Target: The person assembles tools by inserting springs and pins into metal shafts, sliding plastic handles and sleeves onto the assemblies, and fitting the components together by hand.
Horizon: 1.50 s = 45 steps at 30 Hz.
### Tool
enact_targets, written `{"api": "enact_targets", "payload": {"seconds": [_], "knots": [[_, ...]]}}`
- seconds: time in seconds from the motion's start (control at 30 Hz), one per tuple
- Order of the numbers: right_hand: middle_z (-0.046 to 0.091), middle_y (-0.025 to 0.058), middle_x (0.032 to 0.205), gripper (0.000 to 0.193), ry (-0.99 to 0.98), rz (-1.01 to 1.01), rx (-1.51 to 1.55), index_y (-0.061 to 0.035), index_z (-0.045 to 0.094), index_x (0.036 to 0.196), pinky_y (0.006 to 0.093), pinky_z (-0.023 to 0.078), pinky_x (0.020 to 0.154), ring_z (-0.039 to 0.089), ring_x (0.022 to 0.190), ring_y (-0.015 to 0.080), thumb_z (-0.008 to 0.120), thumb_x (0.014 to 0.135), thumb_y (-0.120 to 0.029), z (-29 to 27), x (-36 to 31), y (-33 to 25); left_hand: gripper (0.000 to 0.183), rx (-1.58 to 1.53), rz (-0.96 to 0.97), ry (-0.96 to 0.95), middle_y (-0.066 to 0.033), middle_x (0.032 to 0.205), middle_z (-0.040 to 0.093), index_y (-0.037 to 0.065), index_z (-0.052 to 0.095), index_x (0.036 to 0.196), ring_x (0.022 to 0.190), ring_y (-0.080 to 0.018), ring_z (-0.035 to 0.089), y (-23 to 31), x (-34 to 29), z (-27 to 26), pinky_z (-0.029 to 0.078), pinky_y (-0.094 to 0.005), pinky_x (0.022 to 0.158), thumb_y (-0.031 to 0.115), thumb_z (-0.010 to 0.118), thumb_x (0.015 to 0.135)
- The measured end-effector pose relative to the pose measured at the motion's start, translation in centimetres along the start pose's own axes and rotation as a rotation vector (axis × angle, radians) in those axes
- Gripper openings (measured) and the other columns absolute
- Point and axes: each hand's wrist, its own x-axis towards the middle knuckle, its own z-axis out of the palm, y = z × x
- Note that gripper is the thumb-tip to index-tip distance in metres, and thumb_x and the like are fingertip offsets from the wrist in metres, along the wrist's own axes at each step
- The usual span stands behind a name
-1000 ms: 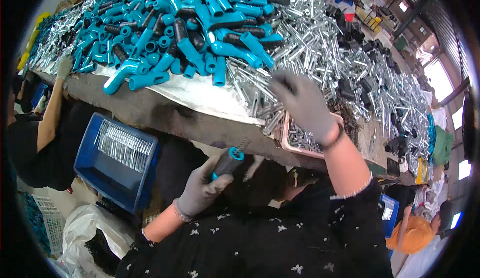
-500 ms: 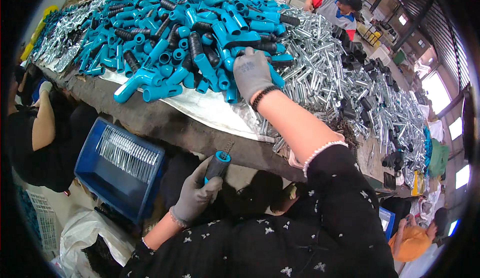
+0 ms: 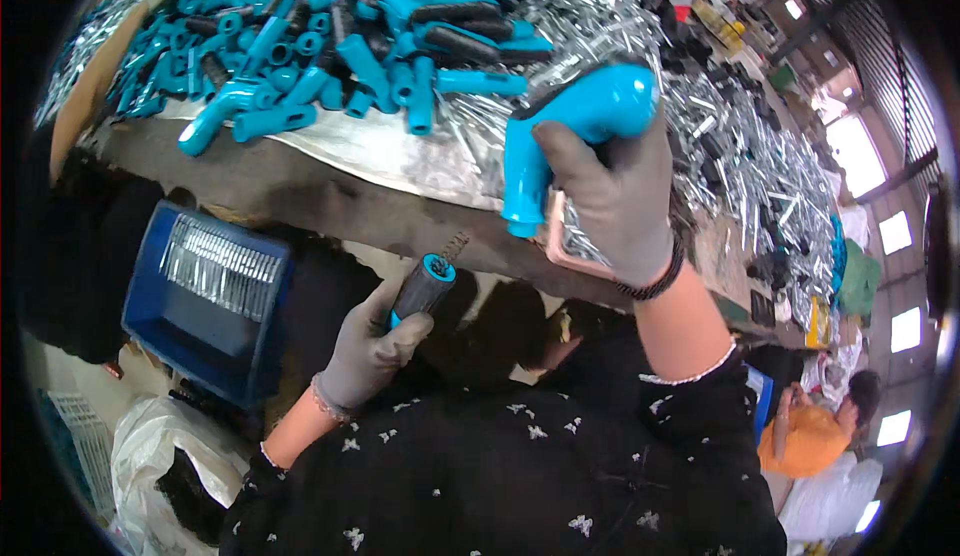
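Note:
My gloved left hand is closed around a black-and-teal cylindrical handle, tilted up to the right. A dark coil spring sticks out of its open end. In my gloved right hand is a curved teal plastic housing with a rounded end and a narrower tubular end pointing down. My thumb presses on its near side, and the other fingers are mostly hidden behind it. Beyond both hands a heap of similar teal housings, some with black ribbed grips, covers the worktable.
Shiny metal tubes are heaped to the right. A pink-rimmed tray sits at the table edge below my right hand. A blue bin holds a row of metal parts at left. Another person's arm reaches in there.
My right hand has lifted the curved teal housing off the heap and drawn it back toward me. My left hand still holds the handle. At left, another person's arm now extends over the table.

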Motion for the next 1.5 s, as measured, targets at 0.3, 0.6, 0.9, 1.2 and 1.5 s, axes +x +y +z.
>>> {"api": "enact_targets", "payload": {"seconds": [0.3,0.6,0.9,1.2,1.5], "knots": [[0.063,0.0111,0.110,0.058,0.342,-0.180,-0.168,0.0003,0.050,0.120,0.0310,0.054,0.082,0.066,0.093,0.0188,0.086,0.075,-0.005,-2.1,-10.1,0.1,0.057,0.277,0.059,-0.130,-0.0079,0.103,0.066,-0.001,0.049,0.143,0.088,-0.0106,0.057,-1.1,0.8,4.3,0.049,-0.0271,0.079,0.020,0.070,0.094],[0.062,0.0177,0.122,0.059,-0.161,-0.160,-0.074,-0.0026,0.060,0.126,0.0397,0.053,0.091,0.065,0.108,0.0333,0.082,0.072,-0.003,-7.9,-13.1,2.0,0.059,0.198,-0.115,-0.263,-0.0079,0.109,0.068,0.001,0.051,0.142,0.095,-0.0116,0.060,-0.6,0.9,5.9,0.049,-0.0297,0.086,0.027,0.073,0.094],[0.067,0.0221,0.094,0.083,-0.222,0.381,-0.281,0.0006,0.039,0.148,0.0444,0.052,0.075,0.067,0.084,0.0395,0.080,0.083,-0.032,-11.7,-16.6,-1.6,0.061,0.770,0.231,-0.380,-0.0152,0.103,0.071,0.009,0.055,0.139,0.089,-0.0301,0.071,0.2,1.4,8.5,0.054,-0.0375,0.077,0.032,0.077,0.088],[0.065,0.0163,0.072,0.052,-0.663,0.196,-0.469,-0.0036,0.053,0.132,0.0411,0.049,0.061,0.064,0.066,0.0367,0.072,0.087,-0.023,-17.0,-16.5,-1.9,0.062,1.274,0.378,-0.438,-0.0198,0.094,0.068,0.009,0.060,0.132,0.080,-0.0369,0.067,3.1,1.1,10.4,0.053,-0.0397,0.067,0.025,0.083,0.077],[0.050,0.0238,0.144,0.061,-0.060,0.175,0.145,0.0010,0.042,0.145,0.0477,0.037,0.111,0.050,0.128,0.0333,0.050,0.098,-0.038,-13.3,-17.7,-1.1,0.064,1.150,0.484,-0.691,-0.0153,0.099,0.071,0.008,0.051,0.144,0.085,-0.0153,0.070,1.3,1.6,10.3,0.054,-0.0340,0.072,0.022,0.077,0.088]]}}
